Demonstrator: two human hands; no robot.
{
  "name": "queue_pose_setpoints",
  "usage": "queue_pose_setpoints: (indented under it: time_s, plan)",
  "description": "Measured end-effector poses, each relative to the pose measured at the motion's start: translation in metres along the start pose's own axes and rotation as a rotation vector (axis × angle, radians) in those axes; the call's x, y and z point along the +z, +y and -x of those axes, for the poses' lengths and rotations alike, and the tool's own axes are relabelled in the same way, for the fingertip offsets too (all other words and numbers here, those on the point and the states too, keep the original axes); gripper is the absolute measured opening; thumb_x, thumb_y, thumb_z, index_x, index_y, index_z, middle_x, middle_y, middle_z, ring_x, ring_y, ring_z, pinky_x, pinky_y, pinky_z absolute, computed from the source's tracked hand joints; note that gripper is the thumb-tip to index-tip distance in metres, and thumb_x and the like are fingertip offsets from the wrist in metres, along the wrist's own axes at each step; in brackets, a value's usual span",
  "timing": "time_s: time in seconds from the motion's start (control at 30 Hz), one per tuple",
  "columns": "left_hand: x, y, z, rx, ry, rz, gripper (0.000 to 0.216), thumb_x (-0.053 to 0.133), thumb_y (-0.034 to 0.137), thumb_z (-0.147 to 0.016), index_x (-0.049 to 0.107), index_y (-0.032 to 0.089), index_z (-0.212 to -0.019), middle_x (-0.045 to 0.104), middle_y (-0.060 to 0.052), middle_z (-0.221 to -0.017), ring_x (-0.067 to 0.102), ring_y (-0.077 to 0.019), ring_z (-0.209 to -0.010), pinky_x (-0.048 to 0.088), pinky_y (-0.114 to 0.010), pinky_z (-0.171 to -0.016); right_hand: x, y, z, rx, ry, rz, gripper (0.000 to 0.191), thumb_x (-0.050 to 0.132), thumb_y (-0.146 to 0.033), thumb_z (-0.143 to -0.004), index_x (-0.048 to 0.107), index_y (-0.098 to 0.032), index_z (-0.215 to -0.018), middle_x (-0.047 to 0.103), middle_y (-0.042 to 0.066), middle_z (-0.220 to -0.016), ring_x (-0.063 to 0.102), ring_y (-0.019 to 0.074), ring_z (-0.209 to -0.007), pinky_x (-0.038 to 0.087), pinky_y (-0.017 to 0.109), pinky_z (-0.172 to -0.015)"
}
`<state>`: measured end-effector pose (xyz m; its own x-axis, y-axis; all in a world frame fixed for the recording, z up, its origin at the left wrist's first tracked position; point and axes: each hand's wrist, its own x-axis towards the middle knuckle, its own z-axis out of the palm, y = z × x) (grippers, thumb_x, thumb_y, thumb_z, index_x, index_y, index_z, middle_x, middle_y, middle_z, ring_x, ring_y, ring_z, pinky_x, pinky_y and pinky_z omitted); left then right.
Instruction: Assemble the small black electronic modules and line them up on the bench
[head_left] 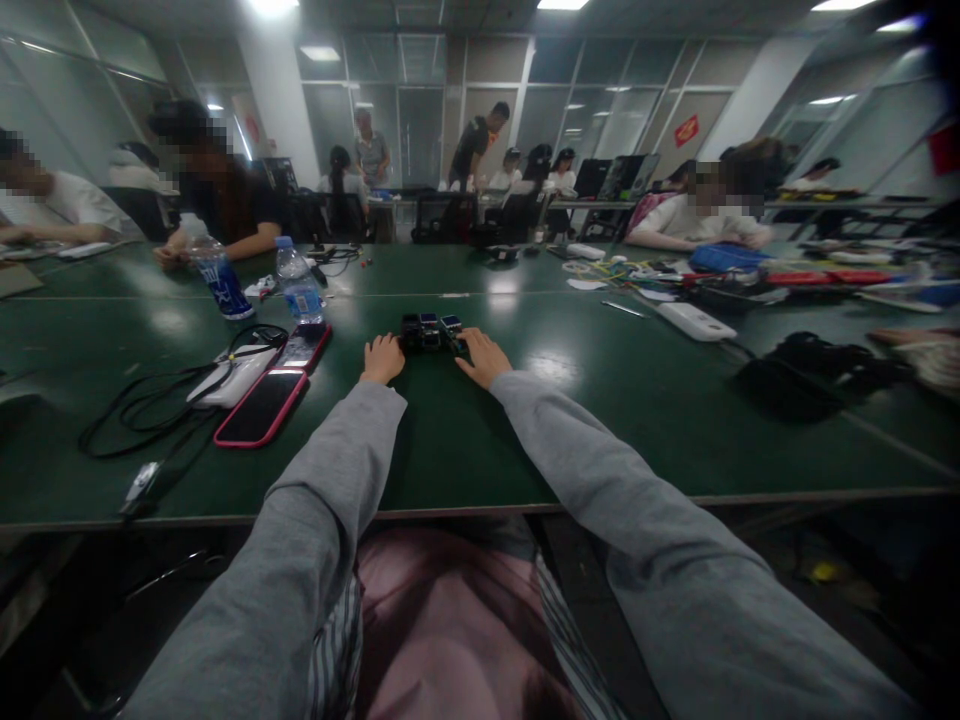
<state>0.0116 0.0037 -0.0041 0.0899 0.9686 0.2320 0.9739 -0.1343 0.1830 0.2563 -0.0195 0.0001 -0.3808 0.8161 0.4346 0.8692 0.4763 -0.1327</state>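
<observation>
Both my arms in grey sleeves reach forward over the dark green table [480,440]. My left hand [383,359] rests with curled fingers at the left end of a row of small black blocks [430,331]. My right hand [484,357] lies at the right end of the same row, fingers curved and touching the last block. Whether either hand grips a block is too small to make out.
To my left lie two phones in red cases [262,406], a white power bank [231,377] with black cables, and two water bottles [299,281]. A white power strip [696,321] and a black bag [814,368] sit to the right. Other people sit around the table.
</observation>
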Motion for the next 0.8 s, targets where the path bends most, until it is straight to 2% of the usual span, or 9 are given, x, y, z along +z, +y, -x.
queue_pose_setpoints:
  time_s: [0.2, 0.37, 0.47, 0.63, 0.8]
  plan:
    - [-0.001, 0.0, -0.001, 0.003, -0.001, -0.003, 0.046, 0.028, 0.021, -0.097, 0.05, 0.014, -0.137, 0.047, -0.014, -0.149, 0.038, -0.0294, -0.141, 0.032, -0.051, -0.115, -0.004, -0.001, 0.001, 0.0, 0.026, -0.026, 0.051, 0.058, -0.024, -0.089, 0.044, -0.022, -0.138, 0.045, 0.013, -0.132, 0.051, 0.0274, -0.119, 0.049, 0.048, -0.101]
    - [-0.001, 0.001, 0.0, -0.006, -0.005, 0.001, 0.046, 0.03, 0.02, -0.096, 0.052, 0.015, -0.136, 0.046, -0.013, -0.15, 0.037, -0.0292, -0.141, 0.031, -0.051, -0.116, 0.003, 0.006, -0.001, -0.007, 0.044, -0.065, 0.036, 0.056, -0.021, -0.09, 0.055, -0.02, -0.126, 0.042, 0.012, -0.13, 0.053, 0.0243, -0.116, 0.049, 0.043, -0.102]
    - [-0.001, 0.001, 0.001, -0.005, -0.008, 0.003, 0.046, 0.03, 0.02, -0.096, 0.052, 0.015, -0.136, 0.045, -0.013, -0.151, 0.037, -0.0294, -0.142, 0.031, -0.052, -0.116, 0.005, 0.008, -0.001, 0.011, 0.048, -0.087, 0.035, 0.055, -0.021, -0.091, 0.055, -0.018, -0.126, 0.041, 0.012, -0.13, 0.053, 0.0234, -0.116, 0.049, 0.041, -0.101]
    - [-0.003, 0.003, 0.003, 0.001, -0.007, -0.012, 0.046, 0.029, 0.02, -0.095, 0.051, 0.016, -0.136, 0.047, -0.013, -0.149, 0.039, -0.0288, -0.14, 0.033, -0.051, -0.115, 0.002, 0.006, 0.0, 0.133, 0.062, -0.129, 0.036, 0.051, -0.024, -0.092, 0.053, -0.018, -0.128, 0.043, 0.012, -0.13, 0.057, 0.0228, -0.11, 0.05, 0.04, -0.098]
    - [-0.003, 0.003, 0.003, 0.007, 0.011, -0.018, 0.047, 0.029, 0.019, -0.095, 0.052, 0.014, -0.136, 0.048, -0.014, -0.148, 0.04, -0.0295, -0.138, 0.034, -0.053, -0.114, 0.003, 0.008, -0.002, 0.286, 0.084, -0.145, 0.037, 0.046, -0.026, -0.095, 0.052, -0.017, -0.13, 0.047, 0.014, -0.13, 0.059, 0.0259, -0.105, 0.051, 0.043, -0.094]
